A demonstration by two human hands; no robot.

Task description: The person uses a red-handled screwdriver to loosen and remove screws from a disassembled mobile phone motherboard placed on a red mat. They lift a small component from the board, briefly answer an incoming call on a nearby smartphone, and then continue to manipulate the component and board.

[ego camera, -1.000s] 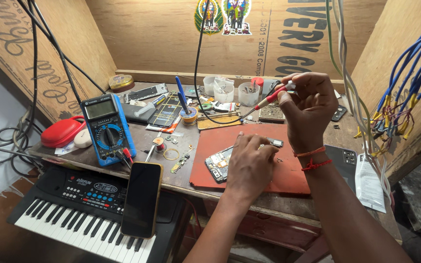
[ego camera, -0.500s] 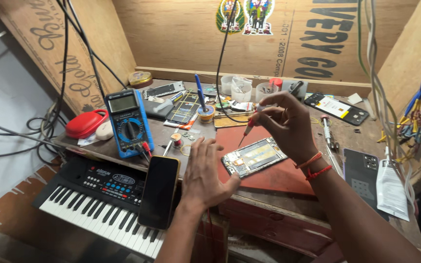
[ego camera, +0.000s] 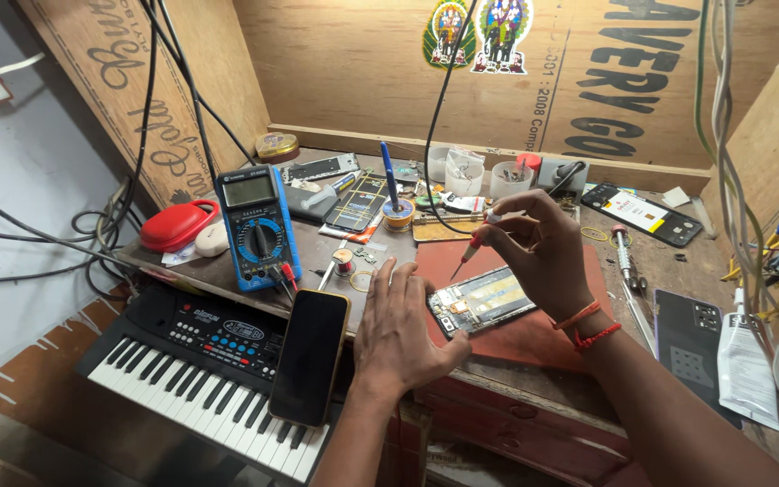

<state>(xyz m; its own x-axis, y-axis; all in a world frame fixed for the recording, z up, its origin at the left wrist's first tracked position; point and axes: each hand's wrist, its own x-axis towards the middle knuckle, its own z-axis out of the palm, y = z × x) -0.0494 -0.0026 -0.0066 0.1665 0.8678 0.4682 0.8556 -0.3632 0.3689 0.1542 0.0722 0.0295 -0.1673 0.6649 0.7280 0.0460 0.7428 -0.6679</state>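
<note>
Plywood walls box in a cluttered workbench [ego camera: 227, 261], and the view has swung since a second ago: then the right hand was raised far over the bench and the left hand lay on the red mat [ego camera: 534, 334]; now both have come down beside the opened phone [ego camera: 482, 300]. Near and left sits a small keyboard [ego camera: 200, 370] with a dark phone [ego camera: 310, 356] leaning on it, and a blue multimeter [ego camera: 257, 225] stands farther back. The left hand [ego camera: 400, 335] rests flat, fingers spread, touching the opened phone's left end and holding nothing. The right hand [ego camera: 543, 248] pinches a red-handled screwdriver [ego camera: 469, 255], tip angled down-left, just above the opened phone's far left corner.
</note>
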